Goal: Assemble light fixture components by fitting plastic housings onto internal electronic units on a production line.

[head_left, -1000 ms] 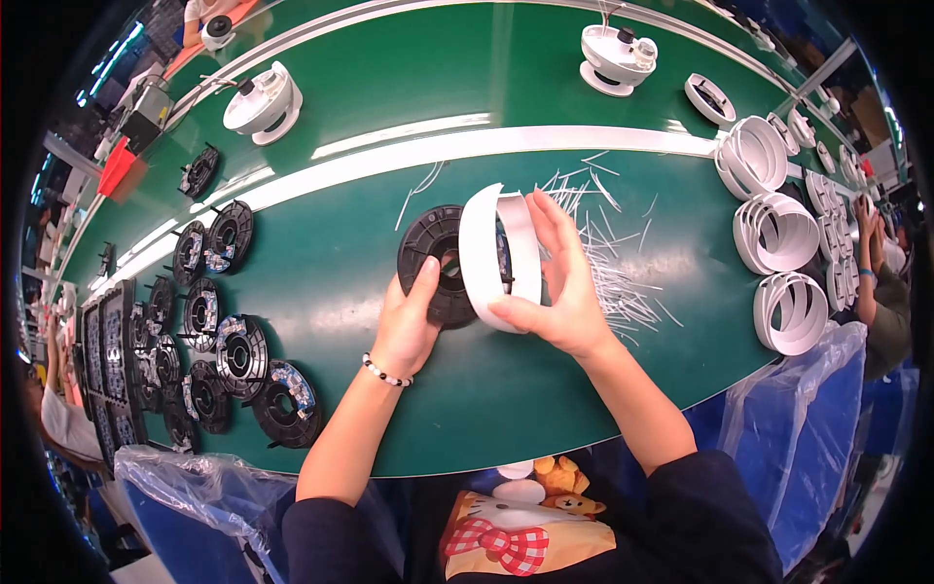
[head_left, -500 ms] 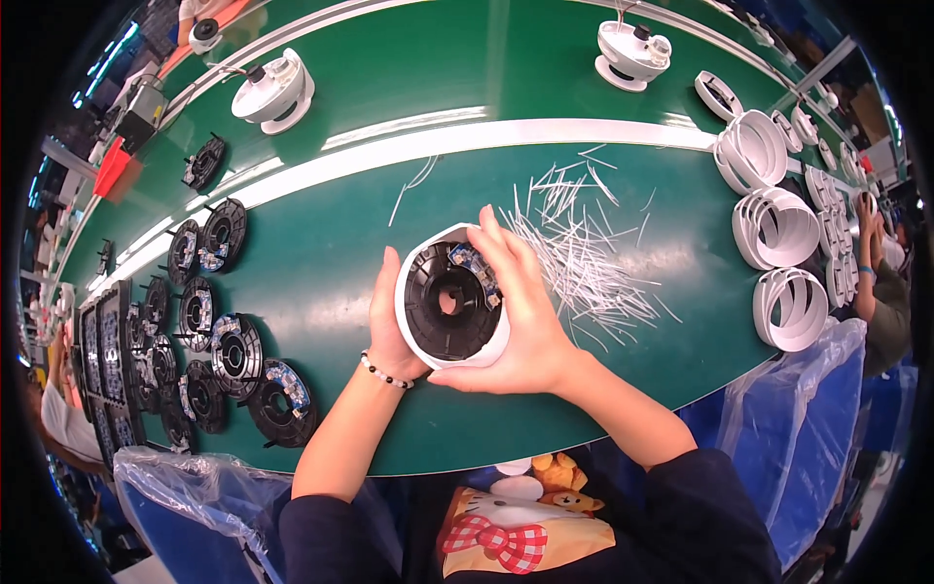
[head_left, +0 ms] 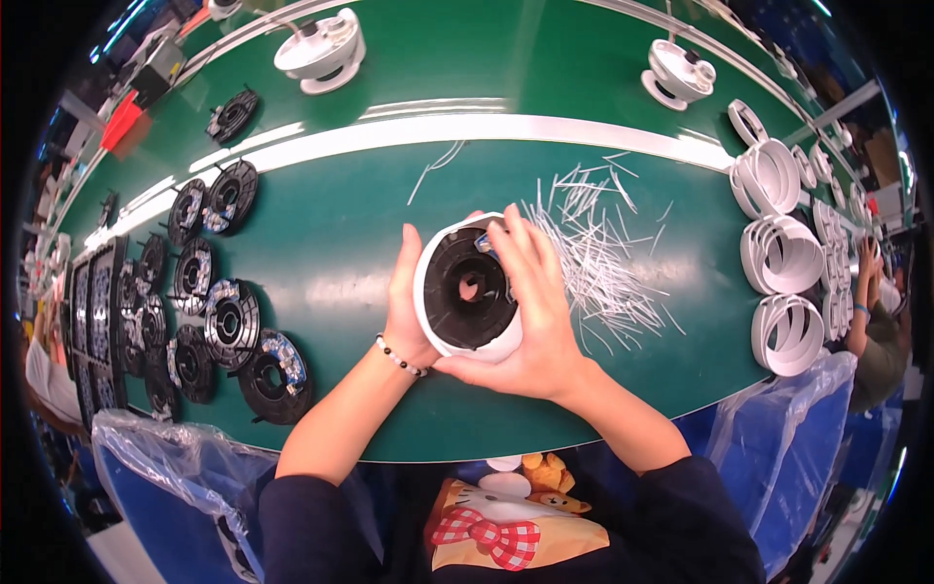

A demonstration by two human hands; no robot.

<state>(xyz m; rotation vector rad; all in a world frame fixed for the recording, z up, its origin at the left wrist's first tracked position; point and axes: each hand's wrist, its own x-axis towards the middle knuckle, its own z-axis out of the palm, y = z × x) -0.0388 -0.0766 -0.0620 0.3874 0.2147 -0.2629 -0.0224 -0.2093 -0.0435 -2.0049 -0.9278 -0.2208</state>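
Above the green table, both my hands grip a round white plastic housing (head_left: 430, 310) with a black disc (head_left: 467, 302) seated in its opening. The disc has a hole in its middle, and part of a blue circuit board (head_left: 484, 243) shows at its upper edge. My left hand (head_left: 407, 307) cups the housing's left side, thumb pointing up. Wrapped over the right side is my right hand (head_left: 540, 321), its fingertips on the rim and the board, hiding much of both. Right of the hands lies a loose pile of thin white strips (head_left: 608, 273).
Several black discs with blue boards (head_left: 275, 378) stand at the left beside a black tray (head_left: 92, 321). White rings (head_left: 786, 336) line the right edge. White device bases (head_left: 321, 51) sit on the far green surface. Plastic-covered blue bins (head_left: 175, 487) flank me. Another person (head_left: 876, 321) is at far right.
The view has shifted. My hands and the housing appear slightly farther right, and my right fingers have moved across the circuit board, covering more of it.
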